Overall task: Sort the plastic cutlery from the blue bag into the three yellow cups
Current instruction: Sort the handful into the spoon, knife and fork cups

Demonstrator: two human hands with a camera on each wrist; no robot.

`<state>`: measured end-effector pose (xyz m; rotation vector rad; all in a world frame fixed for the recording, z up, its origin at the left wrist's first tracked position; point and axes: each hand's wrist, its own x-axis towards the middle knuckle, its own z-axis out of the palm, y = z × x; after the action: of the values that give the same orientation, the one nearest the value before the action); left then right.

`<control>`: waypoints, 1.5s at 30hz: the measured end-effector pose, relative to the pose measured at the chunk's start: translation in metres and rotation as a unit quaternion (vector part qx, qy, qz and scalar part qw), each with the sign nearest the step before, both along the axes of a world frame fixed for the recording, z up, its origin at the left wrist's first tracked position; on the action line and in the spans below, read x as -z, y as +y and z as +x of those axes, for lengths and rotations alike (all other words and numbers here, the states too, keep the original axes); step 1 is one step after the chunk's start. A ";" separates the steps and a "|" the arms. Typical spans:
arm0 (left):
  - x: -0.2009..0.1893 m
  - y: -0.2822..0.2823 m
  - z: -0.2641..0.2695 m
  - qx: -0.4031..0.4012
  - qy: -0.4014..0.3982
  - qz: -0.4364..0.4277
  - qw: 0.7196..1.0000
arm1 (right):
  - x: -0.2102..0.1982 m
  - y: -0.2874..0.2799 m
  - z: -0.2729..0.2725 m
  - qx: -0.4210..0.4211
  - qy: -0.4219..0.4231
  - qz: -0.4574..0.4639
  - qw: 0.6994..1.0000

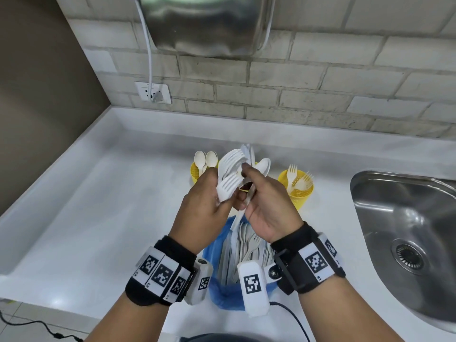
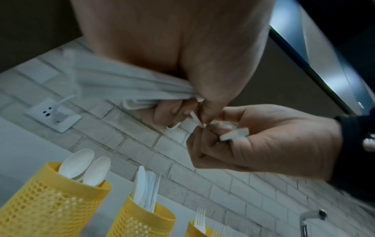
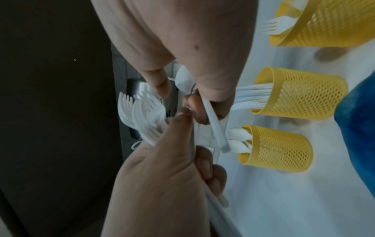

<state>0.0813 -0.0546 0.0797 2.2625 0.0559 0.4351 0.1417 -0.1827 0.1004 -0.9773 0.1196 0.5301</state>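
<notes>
left hand clenches a fan of white plastic forks; right hand pinches one white plastic spoon; tangled handles could spill onto the white surface.

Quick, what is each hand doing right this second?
Left hand: closed, gripping a fanned bunch of white plastic forks.
Right hand: closed, pinching a white plastic spoon by its handle.

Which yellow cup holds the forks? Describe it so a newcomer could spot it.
Start at the steel sink. Just left of it, on the white counter, stands the fork cup, the row's rightmost. Tines poke above its rim; its neighbours hold knives and spoons.
</notes>
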 end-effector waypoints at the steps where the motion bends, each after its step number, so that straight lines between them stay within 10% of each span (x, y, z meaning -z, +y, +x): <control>1: 0.000 -0.001 0.000 0.005 -0.006 0.010 1.000 | -0.001 0.001 -0.001 0.002 0.006 0.003 1.000; 8: -0.006 -0.009 0.000 0.040 -0.015 -0.060 0.997 | -0.002 0.000 0.002 0.036 0.045 0.043 0.997; 14: -0.018 -0.013 -0.006 0.091 0.061 -0.304 0.946 | -0.007 -0.022 0.013 0.083 0.024 -0.003 0.996; 23: -0.017 -0.016 -0.007 0.147 0.132 -0.457 0.867 | -0.024 -0.041 0.016 -0.019 -0.222 -0.144 0.964; 37: -0.028 -0.052 -0.018 0.150 0.151 -0.482 0.850 | -0.023 -0.071 0.001 -0.067 -0.397 -0.249 0.881; 45: -0.036 -0.080 -0.016 0.162 0.169 -0.492 0.839 | -0.019 -0.085 0.001 -0.074 -0.356 -0.199 0.910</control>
<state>0.0657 -0.1347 0.1155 1.2518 0.0574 -0.1789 0.1427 -0.2675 0.1197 -1.5352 -0.5252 0.2589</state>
